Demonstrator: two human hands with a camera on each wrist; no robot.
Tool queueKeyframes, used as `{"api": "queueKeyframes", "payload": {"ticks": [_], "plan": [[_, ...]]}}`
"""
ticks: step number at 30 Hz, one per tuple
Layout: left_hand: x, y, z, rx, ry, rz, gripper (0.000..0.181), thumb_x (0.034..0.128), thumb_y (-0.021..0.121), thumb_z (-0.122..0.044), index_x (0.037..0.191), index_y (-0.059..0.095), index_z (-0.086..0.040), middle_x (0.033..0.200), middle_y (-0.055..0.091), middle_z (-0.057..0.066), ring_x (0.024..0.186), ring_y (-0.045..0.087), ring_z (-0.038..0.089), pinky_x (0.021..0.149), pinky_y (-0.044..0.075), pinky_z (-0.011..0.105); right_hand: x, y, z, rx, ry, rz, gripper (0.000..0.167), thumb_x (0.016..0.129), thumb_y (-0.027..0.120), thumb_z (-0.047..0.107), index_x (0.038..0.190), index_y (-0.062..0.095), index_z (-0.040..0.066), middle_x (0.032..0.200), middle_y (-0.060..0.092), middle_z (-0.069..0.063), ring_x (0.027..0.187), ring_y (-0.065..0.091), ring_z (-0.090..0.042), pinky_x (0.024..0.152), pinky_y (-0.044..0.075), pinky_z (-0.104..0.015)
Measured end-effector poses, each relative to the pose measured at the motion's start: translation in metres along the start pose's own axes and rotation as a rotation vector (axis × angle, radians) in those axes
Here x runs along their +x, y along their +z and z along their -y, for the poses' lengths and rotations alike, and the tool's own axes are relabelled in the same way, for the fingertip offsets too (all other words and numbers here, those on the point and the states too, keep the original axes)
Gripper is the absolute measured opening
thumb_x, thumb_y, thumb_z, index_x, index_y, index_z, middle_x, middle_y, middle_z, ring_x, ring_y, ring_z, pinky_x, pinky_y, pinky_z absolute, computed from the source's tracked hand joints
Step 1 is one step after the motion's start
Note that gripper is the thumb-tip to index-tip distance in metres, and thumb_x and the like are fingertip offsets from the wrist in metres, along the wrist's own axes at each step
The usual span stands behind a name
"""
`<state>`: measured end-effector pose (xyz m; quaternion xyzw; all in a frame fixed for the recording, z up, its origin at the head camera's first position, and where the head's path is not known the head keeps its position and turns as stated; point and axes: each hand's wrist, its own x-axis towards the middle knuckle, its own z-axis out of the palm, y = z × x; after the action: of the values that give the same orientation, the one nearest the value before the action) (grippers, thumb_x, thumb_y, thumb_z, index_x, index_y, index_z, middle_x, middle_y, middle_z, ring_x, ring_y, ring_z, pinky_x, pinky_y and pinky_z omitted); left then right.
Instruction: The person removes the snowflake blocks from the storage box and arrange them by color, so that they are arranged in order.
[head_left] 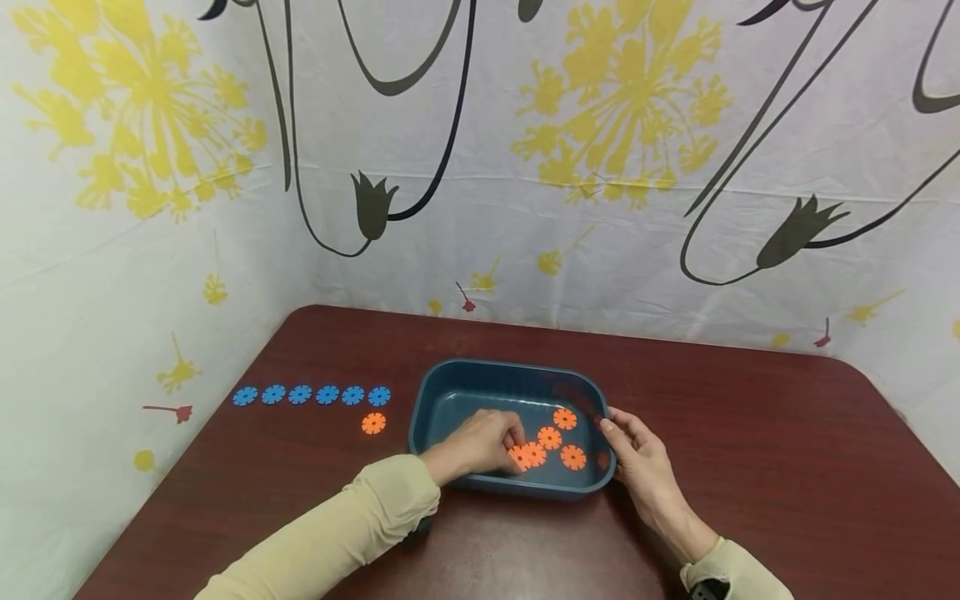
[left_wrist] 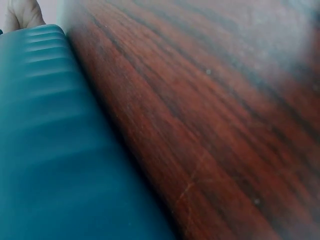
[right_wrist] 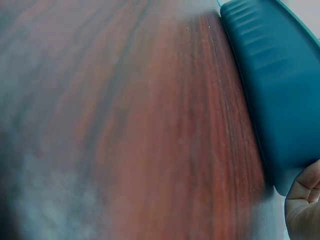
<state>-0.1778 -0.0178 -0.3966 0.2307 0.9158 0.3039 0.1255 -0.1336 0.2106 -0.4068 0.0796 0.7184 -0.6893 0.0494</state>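
A dark blue-green plastic basin (head_left: 525, 486) stands on the table; its side wall (left_wrist: 65, 150) fills the left of the left wrist view. My left hand (head_left: 480, 442) reaches into it over the front rim, thumb and fingers pinching an orange notched disc (head_left: 519, 457). Several more orange notched discs (head_left: 550, 437) lie on the basin floor to the right of that hand. My right hand (head_left: 647, 467) grips the basin's right rim, thumb on top; in the right wrist view part of this hand (right_wrist: 305, 205) shows at the lower right.
Left of the basin, several blue notched discs (head_left: 300, 394) lie in a straight row on the dark red wood-grain table (head_left: 750, 433). One orange disc (head_left: 373, 423) lies below the row's right end. A patterned cloth (head_left: 480, 250) hangs behind the table and along its left.
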Motion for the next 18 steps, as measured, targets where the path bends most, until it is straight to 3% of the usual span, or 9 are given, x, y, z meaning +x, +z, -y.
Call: {"api": "queueKeyframes", "payload": {"ticks": [13, 18], "plan": [[-0.0018, -0.0007, 0.0004, 0.033, 0.009, -0.045, 0.030, 0.0656, 0.086, -0.017, 0.083, 0.062, -0.017, 0.074, 0.057, -0.006, 0.066, 0.049, 0.004, 0.060, 0.041, 0.020, 0.0010, 0.0002, 0.0002, 0.001, 0.006, -0.003, 0.054, 0.096, 0.051, 0.036, 0.139, 0.036, 0.006, 0.104, 0.062, 0.009, 0.089, 0.063, -0.007, 0.071, 0.054, -0.026], [-0.0027, -0.0018, 0.0001, 0.002, 0.004, -0.049, 0.030, 0.0658, 0.086, -0.015, 0.083, 0.062, -0.016, 0.074, 0.057, -0.005, 0.066, 0.048, 0.005, 0.060, 0.041, 0.021, 0.0012, 0.0000, -0.0005, 0.006, 0.006, 0.002, 0.054, 0.096, 0.051, 0.036, 0.139, 0.036, 0.006, 0.105, 0.062, 0.009, 0.091, 0.063, -0.007, 0.072, 0.055, -0.026]]}}
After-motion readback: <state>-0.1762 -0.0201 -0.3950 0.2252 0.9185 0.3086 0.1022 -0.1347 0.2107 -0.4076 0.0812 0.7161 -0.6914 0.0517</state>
